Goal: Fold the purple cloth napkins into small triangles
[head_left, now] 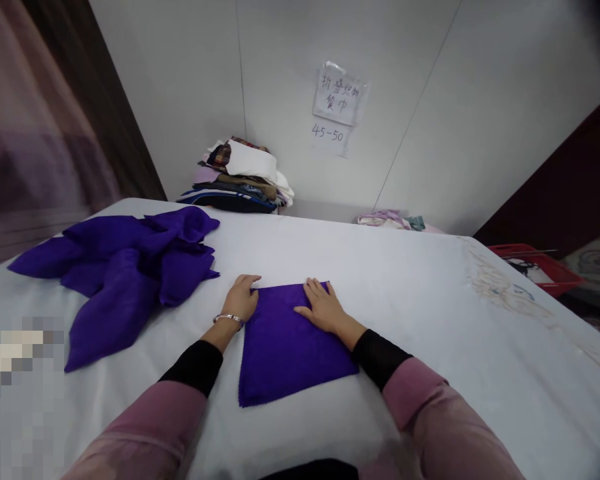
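A purple cloth napkin [290,353], folded into a rough square, lies flat on the white-covered table [410,287] in front of me. My right hand [323,307] rests on its upper right part with the fingers spread and the palm down. At the upper left corner is my left hand [243,298], its fingers stretched out along the edge and the thumb touching the cloth. A bracelet [229,319] circles my left wrist. Neither hand grips anything. Zigzag-cut edges show along the napkin's near side.
Crumpled purple cloths [125,267] are heaped on the table's left side. Behind the table's far edge sit a stack of folded clothes [245,177] and more fabric [387,220]. A red basket [560,273] stands past the right edge. Handwritten paper signs [337,97] hang on the wall.
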The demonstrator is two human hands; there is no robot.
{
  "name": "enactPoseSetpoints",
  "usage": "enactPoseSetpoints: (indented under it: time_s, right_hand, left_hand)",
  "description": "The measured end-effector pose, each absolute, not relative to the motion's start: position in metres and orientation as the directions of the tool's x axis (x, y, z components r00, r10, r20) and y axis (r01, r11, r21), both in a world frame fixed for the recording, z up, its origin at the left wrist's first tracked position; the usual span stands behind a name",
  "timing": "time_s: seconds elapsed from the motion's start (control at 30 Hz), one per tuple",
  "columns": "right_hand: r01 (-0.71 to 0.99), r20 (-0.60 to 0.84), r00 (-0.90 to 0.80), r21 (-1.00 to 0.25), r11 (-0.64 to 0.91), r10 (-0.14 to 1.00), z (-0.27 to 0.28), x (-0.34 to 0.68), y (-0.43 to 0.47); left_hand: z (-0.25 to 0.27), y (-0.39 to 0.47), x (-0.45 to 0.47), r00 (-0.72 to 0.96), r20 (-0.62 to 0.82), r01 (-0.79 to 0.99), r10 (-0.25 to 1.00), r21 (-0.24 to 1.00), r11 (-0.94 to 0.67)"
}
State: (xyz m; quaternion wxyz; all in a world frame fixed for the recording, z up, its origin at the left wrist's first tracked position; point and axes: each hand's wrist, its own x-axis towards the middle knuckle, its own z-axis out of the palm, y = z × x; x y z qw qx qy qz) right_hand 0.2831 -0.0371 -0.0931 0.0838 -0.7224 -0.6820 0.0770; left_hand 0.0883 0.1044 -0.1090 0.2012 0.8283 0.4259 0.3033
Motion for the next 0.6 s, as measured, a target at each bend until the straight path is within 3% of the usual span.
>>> enactPoseSetpoints:
  time_s: [0.13, 0.4, 0.6]
  right_hand:
    - [0.958, -0.008, 0.173, -0.230, -0.170, 0.985, -0.095, 0.300, -0.051]
    - [0.946, -0.031, 0.188, -0.263, -0.189, 0.982, -0.096, 0.300, -0.051]
    - [0.870, -0.093, 0.220, -0.432, -0.238, 0.971, -0.084, 0.314, -0.051]
  left_hand:
    - [-0.111, 0.106, 0.088, 0.461, 0.330, 0.586, 0.824, 0.584, -0.562]
    - [-0.106, 0.106, 0.090, 0.446, 0.285, 0.618, 0.848, 0.587, -0.522]
    - [-0.100, 0.111, 0.089, 0.410, 0.208, 0.649, 0.888, 0.618, -0.444]
